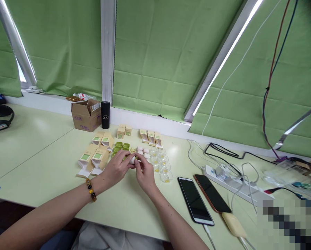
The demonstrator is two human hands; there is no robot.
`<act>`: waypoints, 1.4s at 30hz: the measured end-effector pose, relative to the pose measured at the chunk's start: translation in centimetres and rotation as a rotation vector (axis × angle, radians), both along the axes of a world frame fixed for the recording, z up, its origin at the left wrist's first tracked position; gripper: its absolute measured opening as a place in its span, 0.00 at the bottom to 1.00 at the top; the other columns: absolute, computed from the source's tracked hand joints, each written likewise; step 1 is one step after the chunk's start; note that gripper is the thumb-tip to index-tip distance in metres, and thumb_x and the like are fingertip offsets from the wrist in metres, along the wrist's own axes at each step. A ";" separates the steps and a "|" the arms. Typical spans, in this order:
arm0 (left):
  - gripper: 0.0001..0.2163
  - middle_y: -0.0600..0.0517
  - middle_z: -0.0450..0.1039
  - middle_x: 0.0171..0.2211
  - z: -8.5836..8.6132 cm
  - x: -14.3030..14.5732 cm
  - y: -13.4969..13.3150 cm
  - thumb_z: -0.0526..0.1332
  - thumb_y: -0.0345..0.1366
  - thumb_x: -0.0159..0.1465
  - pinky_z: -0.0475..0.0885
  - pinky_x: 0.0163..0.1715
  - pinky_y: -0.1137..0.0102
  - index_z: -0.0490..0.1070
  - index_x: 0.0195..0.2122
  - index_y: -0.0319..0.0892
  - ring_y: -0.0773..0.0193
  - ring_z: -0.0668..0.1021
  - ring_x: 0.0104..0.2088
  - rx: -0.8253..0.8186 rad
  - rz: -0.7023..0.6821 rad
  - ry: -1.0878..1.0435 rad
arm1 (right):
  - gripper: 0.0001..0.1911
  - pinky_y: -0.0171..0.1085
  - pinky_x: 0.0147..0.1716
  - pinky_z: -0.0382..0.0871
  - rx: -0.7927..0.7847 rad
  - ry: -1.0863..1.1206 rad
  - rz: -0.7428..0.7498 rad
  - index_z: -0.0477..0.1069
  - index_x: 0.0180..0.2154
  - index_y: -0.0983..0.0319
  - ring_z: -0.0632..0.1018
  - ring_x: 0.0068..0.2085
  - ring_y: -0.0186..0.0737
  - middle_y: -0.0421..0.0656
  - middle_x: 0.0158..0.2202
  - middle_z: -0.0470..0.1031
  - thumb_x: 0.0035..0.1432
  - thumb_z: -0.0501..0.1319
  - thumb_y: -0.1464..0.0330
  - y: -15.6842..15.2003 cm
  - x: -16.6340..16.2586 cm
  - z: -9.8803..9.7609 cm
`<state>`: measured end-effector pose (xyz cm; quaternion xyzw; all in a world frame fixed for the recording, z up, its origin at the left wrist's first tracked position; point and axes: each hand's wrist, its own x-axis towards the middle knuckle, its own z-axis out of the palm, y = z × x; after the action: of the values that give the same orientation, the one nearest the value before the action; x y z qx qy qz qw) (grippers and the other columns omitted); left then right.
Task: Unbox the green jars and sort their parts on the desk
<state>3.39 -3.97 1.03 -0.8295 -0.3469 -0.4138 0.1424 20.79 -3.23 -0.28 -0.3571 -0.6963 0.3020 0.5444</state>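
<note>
A small white rounded piece (132, 160) is pinched between the fingertips of both hands above the table. My left hand (117, 167), with a beaded bracelet on the wrist, closes on it from the left. From the right, my right hand (145, 172) grips it with thumb and fingers. Just beyond the hands sit several green cups (122, 146), partly hidden by my left hand. Several pale pinkish-white pieces (146, 150) lie beside them, along with small yellowish bits (132, 150). Clear plastic covers (166, 177) stand in rows right of my right hand.
Open beige boxes (100, 157) stand left of the hands, with more small boxes (151, 136) behind. A cardboard carton (83, 119) and black tumbler (105, 115) are at the back. Two phones (195, 201), a power strip (230, 184) and tangled cables lie to the right.
</note>
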 end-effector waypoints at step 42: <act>0.17 0.39 0.69 0.51 -0.4 0.7 0.0 0.51 0.28 0.74 0.77 0.52 0.51 0.66 0.62 0.40 0.50 0.73 0.52 -0.068 -0.040 -0.075 | 0.18 0.39 0.36 0.83 -0.084 0.096 -0.040 0.79 0.54 0.61 0.84 0.32 0.40 0.44 0.37 0.85 0.68 0.59 0.63 -0.1 -0.6 0.5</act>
<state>4.05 -3.99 0.62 -0.8245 -0.3493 -0.4355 0.0928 20.18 -3.32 0.17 -0.3786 -0.6490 0.3366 0.5676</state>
